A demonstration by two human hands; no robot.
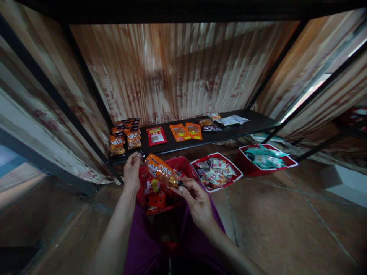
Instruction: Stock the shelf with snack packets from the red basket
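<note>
An orange snack packet (pixel 161 170) with white lettering and dark ends is held slantwise above a red basket (pixel 191 168). My right hand (pixel 195 198) pinches its lower right end between thumb and fingers. At the upper left end, my left hand (pixel 132 170) has its fingers closed on the packet's dark edge. Red and orange snack packets (pixel 156 199) lie in the basket beneath. On the black shelf (pixel 229 134), similar orange packets (pixel 133 138) stand in a cluster at the left. A red packet (pixel 156 136) lies to the right of them.
Two flat orange packets (pixel 185 131) and a few wrapped packs (pixel 232 120) lie farther right on the shelf. A basket of white packets (pixel 217 172) and one of teal packets (pixel 266 157) stand on the floor. Dark shelf posts (pixel 87 82) and curtains (pixel 186 72) frame the space.
</note>
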